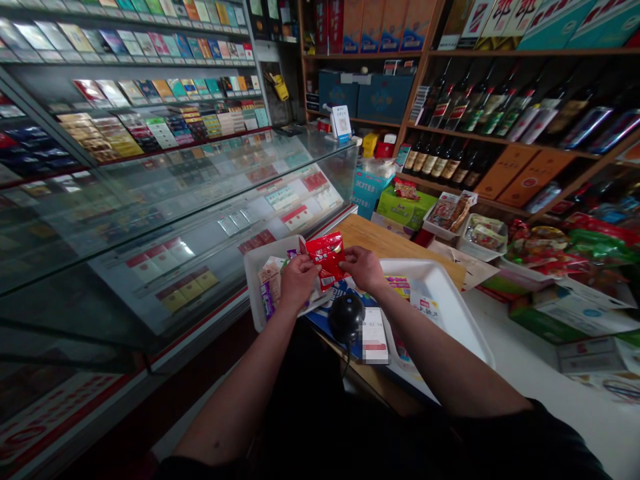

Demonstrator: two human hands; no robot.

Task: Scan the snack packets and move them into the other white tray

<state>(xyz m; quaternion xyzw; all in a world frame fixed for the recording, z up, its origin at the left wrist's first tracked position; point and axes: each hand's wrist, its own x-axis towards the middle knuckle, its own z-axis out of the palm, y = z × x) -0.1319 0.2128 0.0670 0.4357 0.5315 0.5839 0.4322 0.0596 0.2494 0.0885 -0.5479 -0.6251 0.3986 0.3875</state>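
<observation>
Both my hands pinch a red snack packet (326, 257), which is tilted and raised over the small wooden table (383, 237). My left hand (299, 279) grips its lower left edge, and my right hand (364, 268) its right edge. Under my left hand stands a white bin (254, 293) with several snack packets in it, one of them purple (268, 303). Right of my right hand lies a white tray (467, 313) holding a few colourful packets (399, 287). Between my forearms sit a round black device (346, 317) with a cable and a white phone-like rectangle (374, 333), partly blurred out.
A glass display counter (210, 193) with cigarette packs runs along the left. Wooden shelves (420, 123) with bottles and boxes stand at the back right. On the right, boxes and bins of snacks (483, 233) crowd the floor. A QR-code stand (341, 122) tops the counter.
</observation>
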